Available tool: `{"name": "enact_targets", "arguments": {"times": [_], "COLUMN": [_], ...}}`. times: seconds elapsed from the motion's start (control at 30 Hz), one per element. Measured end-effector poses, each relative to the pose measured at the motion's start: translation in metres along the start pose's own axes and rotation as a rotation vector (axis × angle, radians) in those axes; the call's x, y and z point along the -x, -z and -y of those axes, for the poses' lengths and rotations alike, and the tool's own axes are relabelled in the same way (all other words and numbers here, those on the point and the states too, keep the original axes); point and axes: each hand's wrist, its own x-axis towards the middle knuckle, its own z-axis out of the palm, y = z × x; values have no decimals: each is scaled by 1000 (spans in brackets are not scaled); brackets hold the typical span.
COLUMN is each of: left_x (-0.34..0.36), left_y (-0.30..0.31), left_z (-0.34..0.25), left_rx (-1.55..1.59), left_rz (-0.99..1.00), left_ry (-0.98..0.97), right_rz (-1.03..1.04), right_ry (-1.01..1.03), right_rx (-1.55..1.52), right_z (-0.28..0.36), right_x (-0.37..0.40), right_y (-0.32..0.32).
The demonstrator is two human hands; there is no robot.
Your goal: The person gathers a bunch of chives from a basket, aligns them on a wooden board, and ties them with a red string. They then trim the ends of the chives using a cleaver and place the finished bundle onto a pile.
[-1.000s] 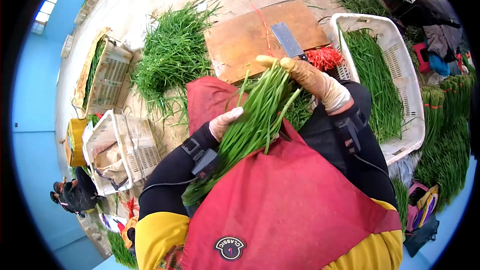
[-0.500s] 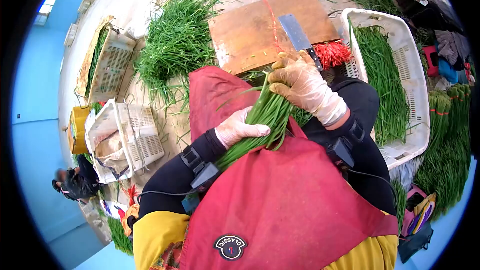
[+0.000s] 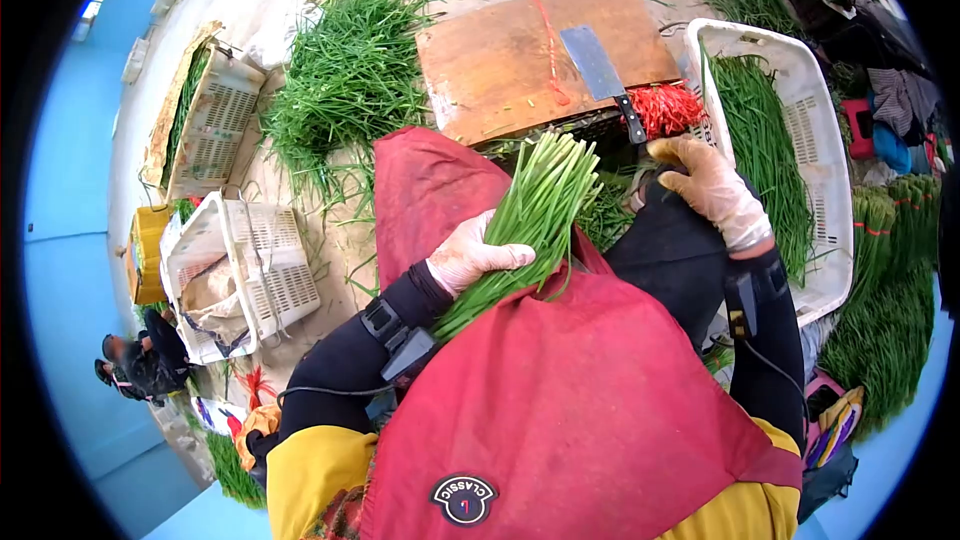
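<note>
My left hand (image 3: pixel 470 256), in a thin glove, grips a bundle of green chives (image 3: pixel 528 215) around its middle, above my red apron (image 3: pixel 560 380). The cut ends point up toward the wooden cutting board (image 3: pixel 500 60). My gloved right hand (image 3: pixel 708 185) hovers to the right with fingers apart, holding nothing, close to the pile of red rubber bands (image 3: pixel 664 108). A cleaver (image 3: pixel 598 68) lies on the board, its black handle pointing toward me.
A white crate (image 3: pixel 800 70) with laid chives stands at right. A loose heap of chives (image 3: pixel 350 80) lies left of the board. Two white crates (image 3: pixel 240 270) sit at left. Tied chive bundles (image 3: pixel 890 270) stack at far right. A person (image 3: pixel 140 370) crouches lower left.
My right hand has let go of the chive tips and moved right toward the rubber bands. My left hand keeps holding the bundle, its ends now evened.
</note>
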Motion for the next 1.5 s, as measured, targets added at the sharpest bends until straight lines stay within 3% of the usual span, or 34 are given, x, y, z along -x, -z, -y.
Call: {"name": "enact_targets", "arguments": {"times": [0.07, 0.1, 0.13, 0.2, 0.3, 0.37, 0.4, 0.53, 0.6, 0.63, 0.67, 0.73, 0.87, 0.93, 1.0, 1.03, 1.07, 1.17, 1.2, 1.27, 1.47, 1.5], "left_x": [-1, -2, -2, -6, -4, 0, 1, 3, 7, 8, 8, 8, 8, 10, 11, 11, 12, 13, 12, 12, 13, 13], "left_y": [-1, -2, -4, 4, 4, 2, 2, 6, 5, 7, 9, 14, 26, 25, 26, 26, 26, 32, 32, 33, 37, 38], "left_z": [2, 2, 1, 9, 13, 8, 7, 7, 4, 3, 2, 2, 8, 9, 11, 13, 16, 24, 25, 29, 31, 31], "left_rx": [7, -4, -18, -32, -36, -30, -21, -37, 61, 151, 151, 261, 292, 277, 269, 286, 305, 306, 308, 341, 287, 271], "left_rz": [-22, -31, -39, -15, -50, -26, -1, -60, -80, -105, -97, -85, -13, -30, -49, -31, -14, -55, -54, -67, -95, -103], "left_ry": [-22, 1, 23, 36, 0, -6, -8, -68, -37, -2, 0, 73, 75, 56, 38, 32, 28, 28, 27, -9, -1, -11], "right_rz": [-23, -72, 37, 43, 218, -235, -336, -177, -114, -82, -23, 214, 305, 157, -131, -112, -137, 33, 34, 12, 50, 74], "right_ry": [116, 290, 147, 208, 54, 238, 294, -158, -17, -138, -243, -615, -504, -412, -281, -270, -104, -22, -22, 260, 232, 185], "right_rx": [77, 55, -47, 99, 262, 190, 74, 146, 198, 128, -135, -318, -719, -907, -877, -925, -868, -267, -265, -48, 84, -100], "right_z": [50, 66, 93, 114, 124, 84, 64, 47, 16, 19, 9, 48, 45, 50, 47, 52, 36, 57, 53, 41, 55, 49], "right_x": [-4, -10, -9, -15, -28, -44, -49, -36, -13, -3, 6, 13, 17, 10, 1, -3, -8, -9, -10, -11, -12, -14], "right_y": [-1, -11, -18, -55, -86, -111, -106, -34, -20, -22, -30, -30, -75, -86, -95, -86, -93, -65, -65, -66, -69, -71]}}
